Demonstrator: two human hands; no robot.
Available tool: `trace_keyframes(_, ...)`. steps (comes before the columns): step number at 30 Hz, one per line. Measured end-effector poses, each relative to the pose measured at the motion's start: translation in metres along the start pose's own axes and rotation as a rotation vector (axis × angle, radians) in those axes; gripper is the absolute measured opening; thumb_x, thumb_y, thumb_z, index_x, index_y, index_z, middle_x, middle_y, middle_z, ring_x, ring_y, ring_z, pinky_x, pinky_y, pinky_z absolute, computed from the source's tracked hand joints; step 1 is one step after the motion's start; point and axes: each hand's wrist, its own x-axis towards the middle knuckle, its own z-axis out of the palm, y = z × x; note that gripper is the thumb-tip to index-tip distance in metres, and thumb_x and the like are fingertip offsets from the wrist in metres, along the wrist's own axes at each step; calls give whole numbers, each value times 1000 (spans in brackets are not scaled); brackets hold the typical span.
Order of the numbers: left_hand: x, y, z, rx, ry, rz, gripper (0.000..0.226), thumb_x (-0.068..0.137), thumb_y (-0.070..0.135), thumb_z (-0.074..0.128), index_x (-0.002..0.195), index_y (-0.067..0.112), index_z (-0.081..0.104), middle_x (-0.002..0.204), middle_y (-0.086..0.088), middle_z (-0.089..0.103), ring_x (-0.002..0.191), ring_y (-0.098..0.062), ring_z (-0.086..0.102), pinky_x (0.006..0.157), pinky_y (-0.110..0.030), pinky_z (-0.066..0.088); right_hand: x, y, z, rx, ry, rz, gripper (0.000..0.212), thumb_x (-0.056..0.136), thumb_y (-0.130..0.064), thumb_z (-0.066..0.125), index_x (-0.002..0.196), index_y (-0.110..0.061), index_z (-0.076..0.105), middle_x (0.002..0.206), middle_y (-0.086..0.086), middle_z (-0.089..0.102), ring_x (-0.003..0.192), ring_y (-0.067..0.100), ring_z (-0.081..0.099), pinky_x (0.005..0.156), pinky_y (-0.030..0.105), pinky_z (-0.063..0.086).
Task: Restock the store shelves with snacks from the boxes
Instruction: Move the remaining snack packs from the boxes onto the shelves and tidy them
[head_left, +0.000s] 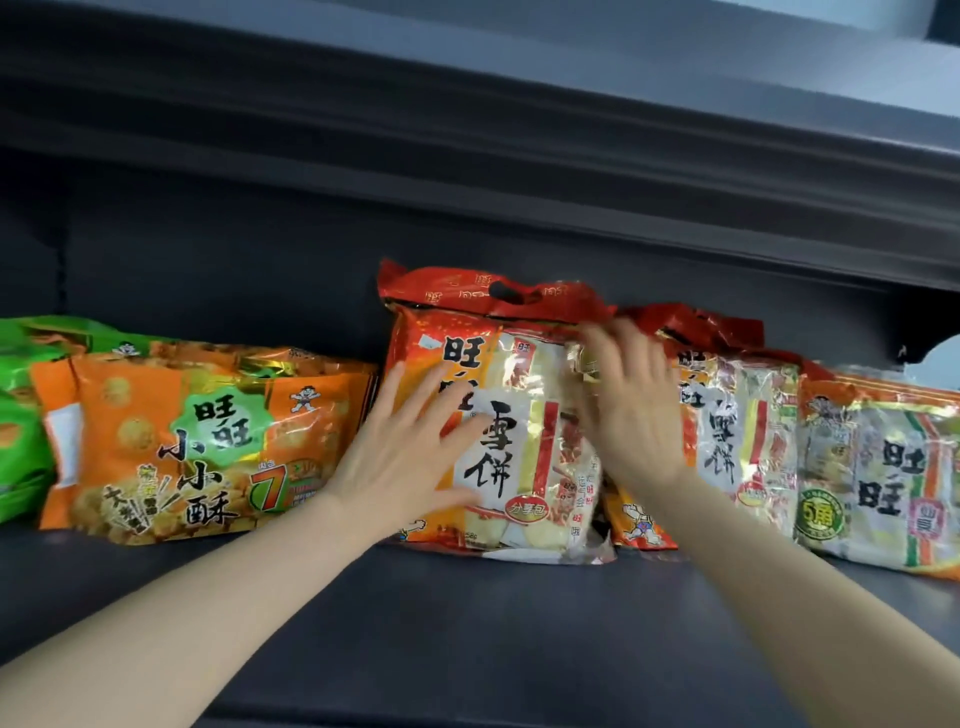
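Both hands, left hand (410, 457) and right hand (631, 405), press spread fingers against the red rice-cracker bag (519, 467) on the dark shelf (467, 623)

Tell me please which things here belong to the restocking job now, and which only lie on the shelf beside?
In the job:
- red snack bag
- left hand, flat on it
- right hand, on it
- shelf

Only beside:
- orange snack bag
- green bag
- second red bag
- pale bag

A dark shelf (467, 623) spans the lower frame, carrying green bags (21, 415) at far left, an orange bag (208, 441), two red-topped rice-cracker bags (519, 415) (737, 415) at centre, and a clear-fronted bag (883, 467) at right.
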Motion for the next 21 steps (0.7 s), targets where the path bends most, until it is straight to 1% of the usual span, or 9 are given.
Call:
trace_keyframes(2,15,-9,-11,-54,153,-77,69,88,60,54,144,20,46,152,-15,38,147,-34,25,118,-59,20,24,11,1,30,30,198,49,97,-25,58,141,-8,44,133,20,51,115,40,50,91,50,44)
trace_keyframes(4,36,-22,-26,-141,241,-233,61,94,46,55,147,19,41,157,-15,29,149,-34,21,120,-55,19,41,18,4,67,-30,320,50,94,-17,61,140,-6,44,128,24,53,111,46,51,84,52,45)
trace_keyframes(7,63,-48,-34,-262,283,-487,58,98,36,52,150,22,31,158,-17,25,147,-36,23,117,-54,28,53,22,8,162,-61,418,32,100,-16,55,128,-3,49,113,25,61,97,47,60,68,43,42)
trace_keyframes(9,73,-65,-32,-402,273,-642,53,101,35,49,149,20,32,142,-17,48,128,-36,50,96,-46,49,57,23,11,216,-120,467,24,104,-23,49,118,-4,53,96,24,67,83,47,64,61,37,38)
trace_keyframes(11,79,-75,-25,-459,250,-740,39,104,36,42,137,15,47,117,-15,64,103,-34,65,73,-39,49,60,23,12,239,-173,510,28,105,-30,47,110,-4,55,91,24,68,80,47,64,61,37,39)
trace_keyframes(14,82,-83,-16,-400,270,-757,35,106,35,37,111,9,61,101,-15,67,92,-35,66,65,-37,43,68,24,12,214,-207,599,35,104,-35,48,105,-2,59,97,27,67,88,48,63,65,37,37)
trace_keyframes(17,82,-85,-11,-397,282,-803,36,106,34,38,109,9,63,104,-17,68,94,-37,65,66,-36,40,74,19,15,268,-218,634,36,103,-37,51,100,-3,61,97,25,68,91,47,64,68,42,46)
trace_keyframes(19,80,-85,-10,-387,296,-783,34,105,31,41,118,7,61,113,-19,65,101,-38,64,70,-40,44,74,17,18,358,-244,599,36,101,-41,53,108,-7,62,105,19,67,96,40,64,80,45,53)
trace_keyframes(21,73,-75,-13,-336,358,-701,41,102,30,47,136,8,50,135,-19,52,121,-37,53,91,-43,49,74,18,18,491,-233,572,40,98,-50,54,124,-19,57,122,9,57,102,27,60,91,41,51)
